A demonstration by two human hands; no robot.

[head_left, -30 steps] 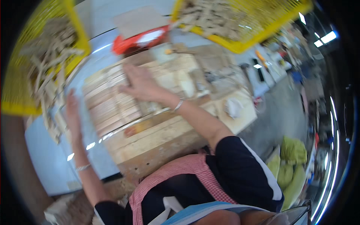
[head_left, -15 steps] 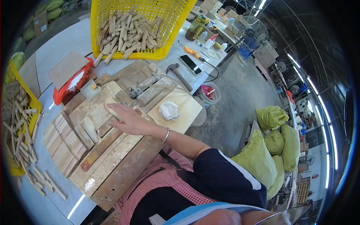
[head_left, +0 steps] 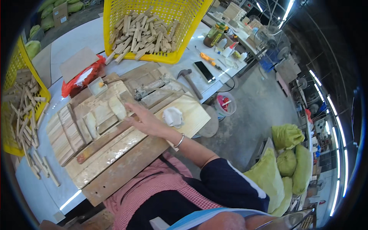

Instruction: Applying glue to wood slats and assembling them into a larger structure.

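My right hand [head_left: 145,121] lies flat, fingers apart, on a wooden work board [head_left: 115,153] on the table. Its fingertips touch small pale wooden blocks [head_left: 111,111] laid in rows on the board. It holds nothing, and a bracelet sits on the wrist. A white cloth wad [head_left: 173,116] rests on a plywood sheet [head_left: 193,115] just right of the hand. A metal clamp-like tool [head_left: 151,87] lies beyond the fingers. My left hand is out of view.
A yellow basket [head_left: 180,53] of wooden sticks stands at the back, another yellow basket [head_left: 42,96] at the left. A hammer [head_left: 189,82], a dark phone [head_left: 205,71], a red bag [head_left: 73,84], bottles [head_left: 214,36]. On the floor, a bucket [head_left: 224,105] and green sacks [head_left: 285,136].
The view has swung toward the right. My left hand, on the table's left edge a second ago, has left the picture. My right hand stays flat on the board.
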